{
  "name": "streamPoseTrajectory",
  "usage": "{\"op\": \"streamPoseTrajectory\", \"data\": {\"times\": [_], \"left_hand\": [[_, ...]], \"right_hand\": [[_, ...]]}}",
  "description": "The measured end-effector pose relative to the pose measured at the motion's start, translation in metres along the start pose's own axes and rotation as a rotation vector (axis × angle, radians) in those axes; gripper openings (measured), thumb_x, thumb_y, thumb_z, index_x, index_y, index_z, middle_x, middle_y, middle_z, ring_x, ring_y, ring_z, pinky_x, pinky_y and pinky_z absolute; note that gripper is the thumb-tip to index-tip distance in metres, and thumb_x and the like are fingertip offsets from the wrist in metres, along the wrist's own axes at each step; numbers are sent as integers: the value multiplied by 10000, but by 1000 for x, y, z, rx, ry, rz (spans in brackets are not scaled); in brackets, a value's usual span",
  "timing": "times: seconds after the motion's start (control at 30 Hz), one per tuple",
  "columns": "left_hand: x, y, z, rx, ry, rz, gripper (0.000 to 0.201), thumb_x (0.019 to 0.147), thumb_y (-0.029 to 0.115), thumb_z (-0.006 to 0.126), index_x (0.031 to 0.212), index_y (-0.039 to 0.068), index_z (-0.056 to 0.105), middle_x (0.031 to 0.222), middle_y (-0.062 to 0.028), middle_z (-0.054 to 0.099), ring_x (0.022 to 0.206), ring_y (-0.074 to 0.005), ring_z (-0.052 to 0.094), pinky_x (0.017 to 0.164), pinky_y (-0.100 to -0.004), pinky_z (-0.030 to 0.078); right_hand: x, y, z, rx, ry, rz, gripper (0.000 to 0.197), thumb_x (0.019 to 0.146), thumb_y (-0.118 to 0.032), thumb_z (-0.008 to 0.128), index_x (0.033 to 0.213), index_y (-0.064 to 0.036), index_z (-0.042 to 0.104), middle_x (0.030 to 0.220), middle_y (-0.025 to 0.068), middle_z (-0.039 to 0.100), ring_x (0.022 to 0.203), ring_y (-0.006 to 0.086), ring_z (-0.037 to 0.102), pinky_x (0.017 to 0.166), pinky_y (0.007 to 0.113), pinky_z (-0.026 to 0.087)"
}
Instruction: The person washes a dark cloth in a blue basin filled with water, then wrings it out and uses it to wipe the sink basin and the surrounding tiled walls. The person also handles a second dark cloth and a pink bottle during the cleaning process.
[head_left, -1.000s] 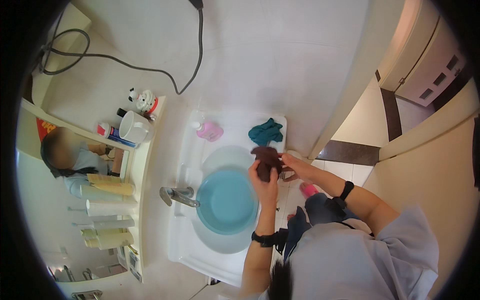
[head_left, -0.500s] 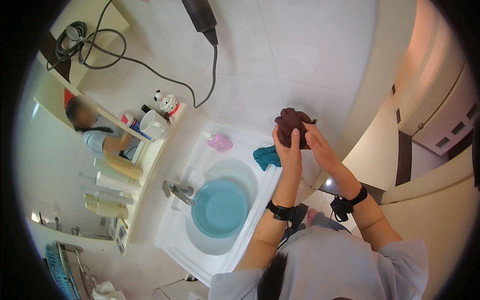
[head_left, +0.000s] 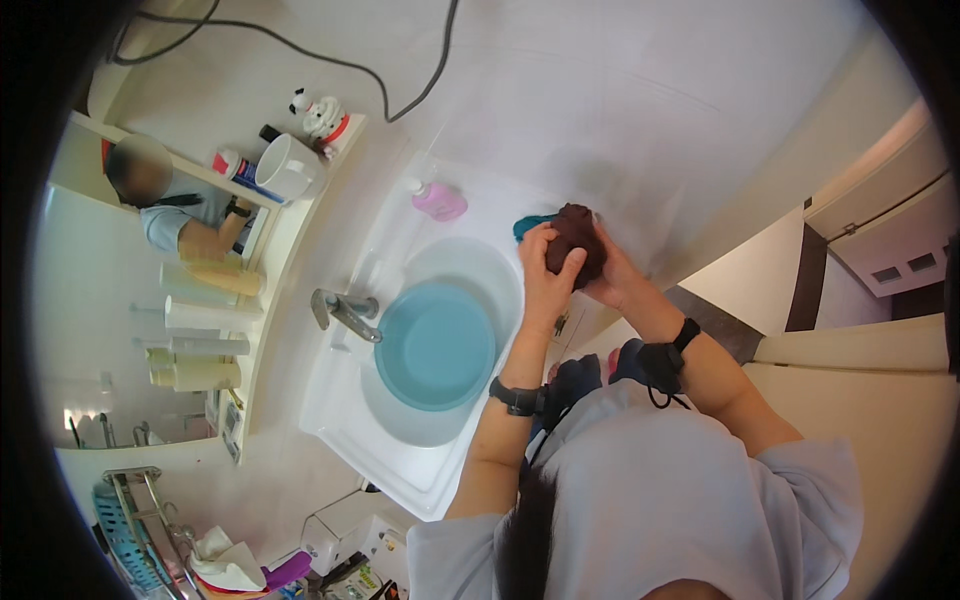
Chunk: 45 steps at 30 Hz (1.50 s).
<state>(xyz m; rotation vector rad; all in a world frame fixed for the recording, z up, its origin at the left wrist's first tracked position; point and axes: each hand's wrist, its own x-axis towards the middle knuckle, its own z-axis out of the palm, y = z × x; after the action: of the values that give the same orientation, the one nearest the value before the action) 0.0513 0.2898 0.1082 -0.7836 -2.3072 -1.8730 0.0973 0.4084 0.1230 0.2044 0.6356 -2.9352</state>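
A dark brown cloth (head_left: 577,243) is bunched into a compact lump between both my hands, above the far right corner of the white sink (head_left: 345,440). My left hand (head_left: 543,285) wraps its near left side, thumb pressed across the front. Around the right side curls my right hand (head_left: 612,272), its fingers partly hidden behind the cloth. A teal cloth (head_left: 530,227) lies on the sink's corner just beyond my left hand, partly covered by it. In the sink bowl sits a round blue basin (head_left: 491,352) that looks filled with water.
A metal faucet (head_left: 346,312) reaches over the basin's left edge. The pink bottle (head_left: 438,201) stands at the sink's back. Along the mirror, a shelf holds a white mug (head_left: 284,168), a dog figurine (head_left: 322,118) and cups. A dark cable (head_left: 290,38) hangs on the wall.
The view has shifted, and the hair-dryer-like black device on the cable has left the picture. My hands have brought the brown cloth closer over the teal one, my left fingers now folded over it.
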Motion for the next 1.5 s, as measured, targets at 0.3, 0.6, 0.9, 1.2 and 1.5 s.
{"op": "streamPoseTrajectory", "data": {"times": [0.3,0.6,0.9,1.2,1.5], "left_hand": [[26,-42,-107,-194,-286,-40,425,728,264,779,919,16,490,1251,-181,531,1171,-326,490,1024,-438,325],[60,-76,-103,132,74,-5,331,818,192,669,1076,36,531,994,-180,550,882,-324,554,782,-383,453],[69,-112,-100,103,54,-359,384,843,320,636,1055,19,525,1002,-129,579,907,-224,553,783,-339,445],[41,-69,-65,-791,14,-499,595,937,348,527,1395,160,196,1309,-110,390,1132,-225,481,913,-416,437],[103,-2,4,-481,415,-70,583,859,102,612,1340,10,296,1289,-130,409,1163,-229,454,996,-337,369]], "right_hand": [[76,40,17,-763,-368,462,377,707,-161,757,995,-66,533,823,22,545,709,115,535,597,264,469],[160,88,-15,-1743,-251,-364,366,666,-226,716,970,-79,574,878,93,645,780,265,624,643,373,498],[149,93,4,-1802,123,0,549,704,-315,704,1136,-44,500,1078,167,600,965,294,591,787,362,480],[117,37,3,-1194,224,-202,657,758,-210,710,1285,10,385,1203,138,513,1115,204,509,947,332,421],[53,-25,77,-1780,352,-935,523,789,-127,618,1270,1,457,1307,229,429,1180,363,438,994,395,367]]}}
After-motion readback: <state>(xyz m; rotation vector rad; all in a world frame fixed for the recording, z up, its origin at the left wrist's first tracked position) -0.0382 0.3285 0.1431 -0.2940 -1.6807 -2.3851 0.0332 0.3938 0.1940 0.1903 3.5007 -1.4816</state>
